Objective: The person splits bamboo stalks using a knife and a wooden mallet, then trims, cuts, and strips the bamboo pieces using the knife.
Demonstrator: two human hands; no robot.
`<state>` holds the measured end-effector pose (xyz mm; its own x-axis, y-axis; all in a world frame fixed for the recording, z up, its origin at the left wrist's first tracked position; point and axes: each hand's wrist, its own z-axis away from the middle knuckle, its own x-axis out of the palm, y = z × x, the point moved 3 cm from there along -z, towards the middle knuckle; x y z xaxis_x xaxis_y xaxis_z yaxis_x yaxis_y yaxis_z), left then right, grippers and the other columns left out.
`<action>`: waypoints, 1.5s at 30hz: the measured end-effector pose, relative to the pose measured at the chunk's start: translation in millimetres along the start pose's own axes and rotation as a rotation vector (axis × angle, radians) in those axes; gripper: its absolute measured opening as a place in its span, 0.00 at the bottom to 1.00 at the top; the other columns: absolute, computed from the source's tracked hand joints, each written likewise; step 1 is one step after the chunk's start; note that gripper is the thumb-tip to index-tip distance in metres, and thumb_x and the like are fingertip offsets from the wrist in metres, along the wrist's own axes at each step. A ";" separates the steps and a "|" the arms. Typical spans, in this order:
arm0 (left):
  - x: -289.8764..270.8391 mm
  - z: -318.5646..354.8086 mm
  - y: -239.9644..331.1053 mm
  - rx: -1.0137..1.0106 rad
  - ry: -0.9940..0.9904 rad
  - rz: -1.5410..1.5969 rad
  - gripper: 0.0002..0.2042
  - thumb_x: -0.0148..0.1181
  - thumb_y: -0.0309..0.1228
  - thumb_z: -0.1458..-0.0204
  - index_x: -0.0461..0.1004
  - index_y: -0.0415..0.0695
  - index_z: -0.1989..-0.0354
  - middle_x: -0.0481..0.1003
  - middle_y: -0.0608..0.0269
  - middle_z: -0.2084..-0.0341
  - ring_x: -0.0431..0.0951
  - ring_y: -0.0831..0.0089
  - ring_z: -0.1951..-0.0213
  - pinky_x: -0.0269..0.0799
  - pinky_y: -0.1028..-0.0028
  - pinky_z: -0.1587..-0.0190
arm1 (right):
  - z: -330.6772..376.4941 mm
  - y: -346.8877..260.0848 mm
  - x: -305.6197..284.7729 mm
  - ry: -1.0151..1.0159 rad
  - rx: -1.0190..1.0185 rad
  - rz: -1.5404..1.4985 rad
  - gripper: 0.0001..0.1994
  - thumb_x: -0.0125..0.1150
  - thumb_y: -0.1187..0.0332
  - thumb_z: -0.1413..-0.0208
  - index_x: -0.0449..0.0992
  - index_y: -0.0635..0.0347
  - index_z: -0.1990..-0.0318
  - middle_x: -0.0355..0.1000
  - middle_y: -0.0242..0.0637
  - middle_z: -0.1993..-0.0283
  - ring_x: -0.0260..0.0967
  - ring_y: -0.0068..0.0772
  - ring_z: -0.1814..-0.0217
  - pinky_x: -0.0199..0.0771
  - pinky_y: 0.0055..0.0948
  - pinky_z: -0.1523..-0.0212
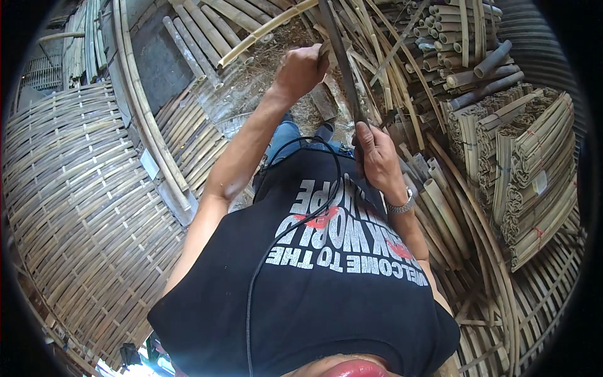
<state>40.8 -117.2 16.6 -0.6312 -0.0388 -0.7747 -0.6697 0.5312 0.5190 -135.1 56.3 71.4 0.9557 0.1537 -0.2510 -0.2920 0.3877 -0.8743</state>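
My right hand (378, 157) is closed round the lower end of a long dark blade, which looks like a machete (344, 66). The blade points away from me, past the top edge of the view. To its left my left hand (301, 74) is raised in a closed grip, its knuckles close to the blade. What those fingers hold is hidden. Beyond that hand lies a pale split bamboo strip (267, 34), slanting up to the right; I cannot tell whether it touches anything of mine.
A large woven bamboo panel (81, 220) fills the left side. Bamboo poles (201, 31) lie at the far left, loose strips (392, 69) beyond the blade. Tied bamboo bundles (534, 169) and stacked cut tubes (461, 31) stand at right. A black cable (254, 295) hangs over my shirt.
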 end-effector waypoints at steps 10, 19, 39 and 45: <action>15.6 17.8 -29.8 -0.054 -0.028 0.089 0.09 0.57 0.34 0.42 0.74 0.40 0.65 0.78 0.46 0.76 0.81 0.47 0.71 0.79 0.55 0.67 | -14.9 0.4 8.2 0.029 0.045 0.051 0.35 0.44 0.38 0.34 0.71 0.68 0.71 0.63 0.38 0.82 0.62 0.29 0.78 0.63 0.34 0.74; 45.6 31.4 -62.8 -0.084 -0.037 0.129 0.08 0.57 0.32 0.43 0.74 0.39 0.65 0.78 0.43 0.75 0.81 0.45 0.70 0.78 0.52 0.67 | -33.7 36.6 34.1 0.063 0.042 0.085 0.31 0.45 0.41 0.33 0.69 0.62 0.74 0.61 0.29 0.86 0.59 0.21 0.87 0.57 0.28 0.83; 41.3 22.2 -68.1 -0.084 -0.063 0.106 0.09 0.58 0.32 0.44 0.73 0.38 0.68 0.75 0.41 0.78 0.79 0.44 0.70 0.77 0.53 0.70 | -46.0 29.8 39.3 0.034 0.082 0.065 0.31 0.43 0.39 0.33 0.69 0.62 0.73 0.60 0.29 0.87 0.59 0.22 0.90 0.57 0.27 0.86; 44.2 21.1 -71.8 -0.090 -0.064 0.138 0.08 0.57 0.33 0.43 0.74 0.40 0.67 0.75 0.42 0.77 0.80 0.44 0.70 0.76 0.52 0.69 | -49.6 24.6 34.0 0.015 0.088 0.070 0.31 0.44 0.39 0.33 0.67 0.61 0.75 0.60 0.29 0.87 0.58 0.22 0.89 0.57 0.27 0.86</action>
<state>69.3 -139.1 -62.5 -0.6951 0.0842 -0.7140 -0.6127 0.4501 0.6496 -107.9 26.1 20.8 0.9332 0.1700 -0.3166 -0.3593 0.4550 -0.8148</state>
